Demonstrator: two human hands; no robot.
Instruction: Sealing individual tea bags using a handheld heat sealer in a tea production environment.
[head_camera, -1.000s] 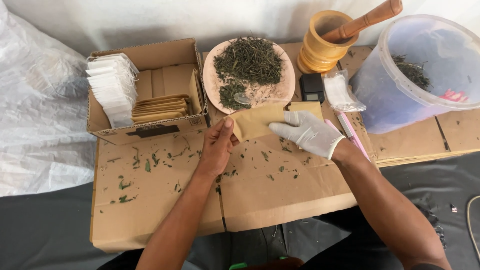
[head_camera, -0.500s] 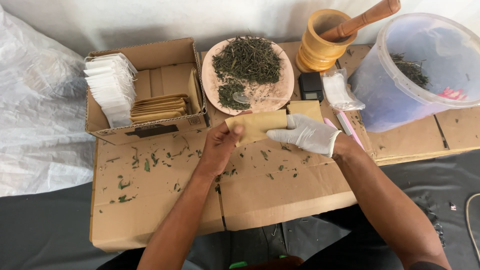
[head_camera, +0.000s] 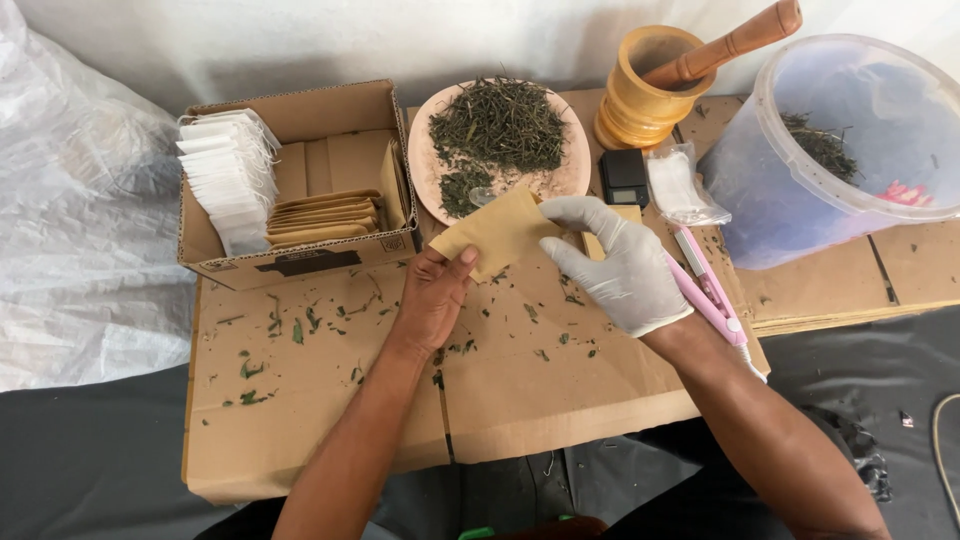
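Head view: the bare left hand (head_camera: 433, 295) pinches a brown paper envelope (head_camera: 493, 232) (tilted) just in front of the pink plate of dried herbs (head_camera: 575, 178). The gloved right hand (head_camera: 622, 265) touches the envelope's right edge with its fingers spread apart.

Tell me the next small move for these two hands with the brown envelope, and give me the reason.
Probably spread the mouth of the brown paper envelope with the gloved right hand. The bare left hand pinches its lower corner, tilting it up beside the plate of dried herbs, and the right fingertips sit at its upper edge. It looks flat and unfilled, with the small spoon lying on the plate right behind it.
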